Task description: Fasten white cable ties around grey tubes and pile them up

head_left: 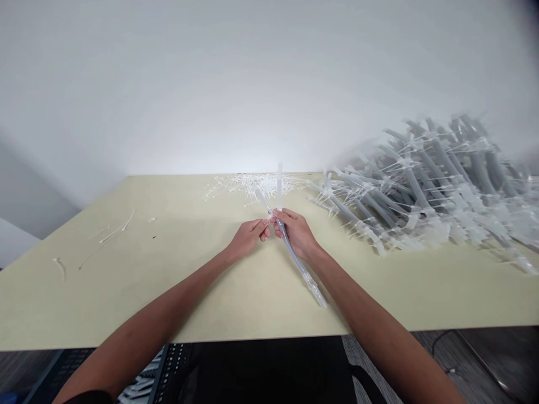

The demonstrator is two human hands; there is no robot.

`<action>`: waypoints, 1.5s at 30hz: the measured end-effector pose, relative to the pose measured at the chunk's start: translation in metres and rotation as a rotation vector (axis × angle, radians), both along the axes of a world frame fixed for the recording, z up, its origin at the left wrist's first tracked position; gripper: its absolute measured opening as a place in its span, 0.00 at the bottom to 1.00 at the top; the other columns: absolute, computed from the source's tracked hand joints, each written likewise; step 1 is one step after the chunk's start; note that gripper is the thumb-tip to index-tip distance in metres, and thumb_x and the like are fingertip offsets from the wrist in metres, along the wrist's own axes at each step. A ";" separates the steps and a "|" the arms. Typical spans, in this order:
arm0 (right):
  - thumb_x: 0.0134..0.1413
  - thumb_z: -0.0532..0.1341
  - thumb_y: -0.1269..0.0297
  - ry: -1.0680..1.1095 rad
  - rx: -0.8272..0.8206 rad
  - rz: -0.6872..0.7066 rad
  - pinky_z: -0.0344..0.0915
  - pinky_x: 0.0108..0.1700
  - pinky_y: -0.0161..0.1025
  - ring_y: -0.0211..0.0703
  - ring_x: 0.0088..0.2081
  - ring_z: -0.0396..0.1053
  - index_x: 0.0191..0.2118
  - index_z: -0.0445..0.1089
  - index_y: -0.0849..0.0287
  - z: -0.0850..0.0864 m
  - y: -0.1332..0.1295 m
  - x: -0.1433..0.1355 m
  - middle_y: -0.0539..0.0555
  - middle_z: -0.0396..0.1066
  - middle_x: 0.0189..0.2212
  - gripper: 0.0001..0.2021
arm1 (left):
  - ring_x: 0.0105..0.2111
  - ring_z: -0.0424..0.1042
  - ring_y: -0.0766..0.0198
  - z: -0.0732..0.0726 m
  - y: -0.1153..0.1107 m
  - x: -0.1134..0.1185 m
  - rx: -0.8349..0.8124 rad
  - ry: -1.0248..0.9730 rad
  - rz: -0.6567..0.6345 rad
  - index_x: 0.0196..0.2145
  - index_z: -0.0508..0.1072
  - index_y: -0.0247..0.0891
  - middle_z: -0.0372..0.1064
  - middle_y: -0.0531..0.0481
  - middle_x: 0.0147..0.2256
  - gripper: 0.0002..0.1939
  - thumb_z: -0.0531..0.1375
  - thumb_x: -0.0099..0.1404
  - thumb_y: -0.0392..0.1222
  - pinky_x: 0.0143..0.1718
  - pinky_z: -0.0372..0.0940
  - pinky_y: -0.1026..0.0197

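My right hand (297, 233) is closed around a clear flexible tube (290, 247) near a branching joint. Two short tube ends stick up beyond the fingers, one upright and one leaning left. The tube's lower end, with a whitish fitting (310, 282) on it, slants down towards my right forearm. Beside the joint, my left hand (249, 237) is pinched shut, its fingertips almost touching those of the right. Something small and whitish shows at these fingertips, too small to make out. Behind both hands lies a loose heap of white cable ties (263, 184).
A large pile of tube assemblies (412, 185) with cable tie tails sticking out covers the table's right side. Some loose cable ties (124, 226) and a short curved piece (61, 268) lie at left. A wall (252, 84) rises behind the table (168, 303). Below stands a crate (162, 373).
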State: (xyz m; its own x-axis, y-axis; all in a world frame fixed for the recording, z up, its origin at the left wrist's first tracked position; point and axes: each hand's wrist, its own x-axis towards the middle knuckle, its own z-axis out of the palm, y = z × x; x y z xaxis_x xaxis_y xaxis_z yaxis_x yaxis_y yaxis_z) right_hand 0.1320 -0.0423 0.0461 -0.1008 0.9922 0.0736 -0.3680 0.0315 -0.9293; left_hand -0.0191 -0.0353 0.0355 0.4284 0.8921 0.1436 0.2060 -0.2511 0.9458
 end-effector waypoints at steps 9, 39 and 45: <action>0.42 0.62 0.53 -0.222 0.085 -0.176 0.55 0.22 0.34 0.32 0.20 0.57 0.36 0.73 0.62 -0.008 0.002 0.000 0.52 0.67 0.24 0.18 | 0.19 0.56 0.69 0.009 -0.020 0.010 0.146 0.160 0.152 0.21 0.63 0.37 0.56 0.55 0.18 0.24 0.43 0.65 0.55 0.25 0.52 0.65; 0.49 0.57 0.49 -0.183 0.096 -0.019 0.53 0.22 0.34 0.31 0.16 0.56 0.45 0.70 0.62 0.002 -0.007 -0.003 0.48 0.63 0.19 0.24 | 0.30 0.65 0.66 0.009 -0.001 0.004 0.084 -0.121 0.134 0.30 0.65 0.36 0.66 0.51 0.28 0.14 0.52 0.61 0.51 0.36 0.60 0.62; 0.49 0.57 0.49 -0.124 0.053 -0.018 0.53 0.21 0.34 0.31 0.17 0.55 0.42 0.70 0.64 0.002 -0.008 -0.004 0.49 0.62 0.18 0.23 | 0.29 0.65 0.67 0.009 -0.001 0.006 0.096 -0.118 0.144 0.31 0.64 0.36 0.66 0.50 0.30 0.14 0.52 0.61 0.51 0.35 0.61 0.63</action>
